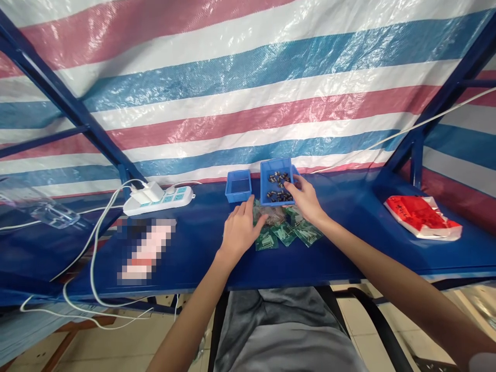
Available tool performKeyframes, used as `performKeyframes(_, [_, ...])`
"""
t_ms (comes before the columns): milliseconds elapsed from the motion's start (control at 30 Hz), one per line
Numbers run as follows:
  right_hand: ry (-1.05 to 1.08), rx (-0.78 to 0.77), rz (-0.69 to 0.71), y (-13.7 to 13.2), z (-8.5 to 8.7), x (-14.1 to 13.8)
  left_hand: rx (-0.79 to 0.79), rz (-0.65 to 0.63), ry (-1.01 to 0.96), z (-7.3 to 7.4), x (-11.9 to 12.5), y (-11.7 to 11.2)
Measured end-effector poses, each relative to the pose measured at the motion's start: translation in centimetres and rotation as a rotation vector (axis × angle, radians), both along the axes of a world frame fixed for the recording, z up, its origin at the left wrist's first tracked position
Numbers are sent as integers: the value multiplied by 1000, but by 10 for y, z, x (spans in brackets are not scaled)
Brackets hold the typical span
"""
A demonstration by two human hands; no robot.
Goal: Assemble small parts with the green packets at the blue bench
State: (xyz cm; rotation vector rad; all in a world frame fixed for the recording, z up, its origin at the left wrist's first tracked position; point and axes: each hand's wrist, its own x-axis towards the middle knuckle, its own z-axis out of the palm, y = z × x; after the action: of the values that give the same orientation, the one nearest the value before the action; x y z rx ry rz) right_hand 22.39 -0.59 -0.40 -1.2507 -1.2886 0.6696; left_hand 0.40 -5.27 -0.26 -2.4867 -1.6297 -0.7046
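Observation:
My right hand (304, 199) grips the right wall of a blue plastic bin (276, 201), its thumb over the inside. The bin looks tilted toward me and holds several small dark and brass-coloured metal parts (279, 196). Below it, green packets (287, 235) with small slim pieces lie on the table, partly covered by clear plastic. My left hand (240, 227) is open, palm down, fingers stretched forward at the left edge of the packets. Just beyond its fingertips stands a smaller blue bin (238, 197) with no parts visible inside.
A white power strip (174, 199) with plugged-in chargers and cables lies at the left of the blue table (349, 248). Nearby is a pixelated item (149, 250). A red and white package (422, 217) sits on the right. Striped sheeting (248, 103) hangs behind between blue frame posts.

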Motion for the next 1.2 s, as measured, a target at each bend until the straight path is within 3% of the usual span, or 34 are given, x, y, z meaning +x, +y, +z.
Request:
performKeyframes(100, [-145, 4, -107, -4, 0, -2, -92, 35, 133, -11, -5, -7])
performKeyframes(400, [-340, 173, -72, -15, -8, -17, -266, 74, 148, -17, -2, -9])
performKeyframes(700, [-480, 306, 13, -21, -10, -24, -210, 71, 175, -19, 1, -10])
performKeyframes(1200, [-605, 364, 36, -31, 3, -28, -120, 89, 180, -25, 6, -9])
